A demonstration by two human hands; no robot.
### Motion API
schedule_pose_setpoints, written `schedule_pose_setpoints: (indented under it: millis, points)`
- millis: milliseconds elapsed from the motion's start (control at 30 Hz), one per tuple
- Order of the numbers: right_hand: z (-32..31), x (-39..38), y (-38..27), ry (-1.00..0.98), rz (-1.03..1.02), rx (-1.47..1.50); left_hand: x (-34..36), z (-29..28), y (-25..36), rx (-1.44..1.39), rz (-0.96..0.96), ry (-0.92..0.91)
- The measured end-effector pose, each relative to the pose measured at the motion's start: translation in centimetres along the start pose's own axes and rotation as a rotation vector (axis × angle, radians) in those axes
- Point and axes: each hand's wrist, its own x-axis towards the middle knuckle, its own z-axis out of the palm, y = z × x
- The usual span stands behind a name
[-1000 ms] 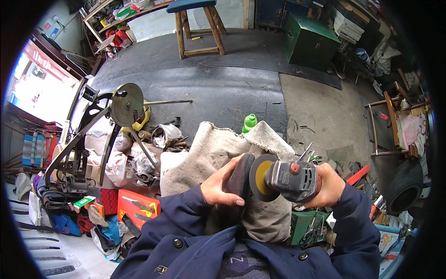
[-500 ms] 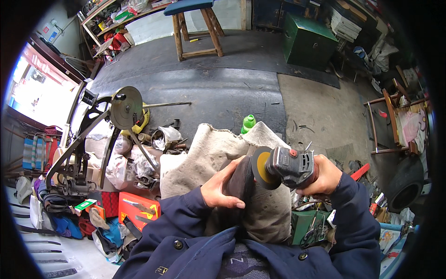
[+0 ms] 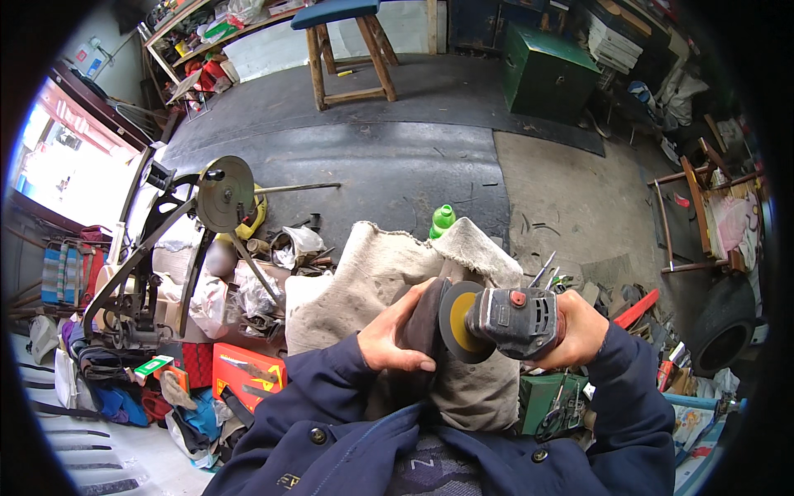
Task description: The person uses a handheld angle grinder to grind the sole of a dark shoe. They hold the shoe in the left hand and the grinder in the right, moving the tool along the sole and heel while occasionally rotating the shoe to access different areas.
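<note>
Over my lap lies a stained beige cloth (image 3: 356, 277). Above it my left hand (image 3: 390, 337) is closed around a black shoe (image 3: 420, 321), thumb along the near side and fingers mostly out of sight. My right hand (image 3: 581, 331) wraps around the body of a dark grey angle grinder (image 3: 514, 322). Its round disc (image 3: 465, 322), yellowish on the face with a dark rim, faces the shoe's right side. The disc edge is right beside the sole; I cannot tell whether they touch.
A hand-cranked shoe-stitching machine (image 3: 223, 197) with a large wheel stands at left, among plastic bags. Beyond the cloth is a green bottle (image 3: 442, 219). An orange box (image 3: 246, 376) lies left, a green toolbox (image 3: 539, 395) right. Farther off are a blue-topped stool (image 3: 335, 13) and green chest (image 3: 550, 78).
The grinder and my right hand have shifted slightly down and toward me, the disc sliding lower along the shoe's side. My left hand and the shoe stay almost in place.
</note>
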Motion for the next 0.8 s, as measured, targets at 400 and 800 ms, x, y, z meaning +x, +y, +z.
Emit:
schedule_pose_setpoints:
  millis: [400, 800]
  points:
    - [-1.8, 1.2, 3.0, 0.048, 0.06, 0.292, -0.2, 0.0, 0.2, 0.006, 0.008, -0.018]
    - [0.7, -2.2, 0.9, 0.257, -0.235, -0.098, -1.1, 0.9, 6.6, 0.169, 0.189, 0.129]
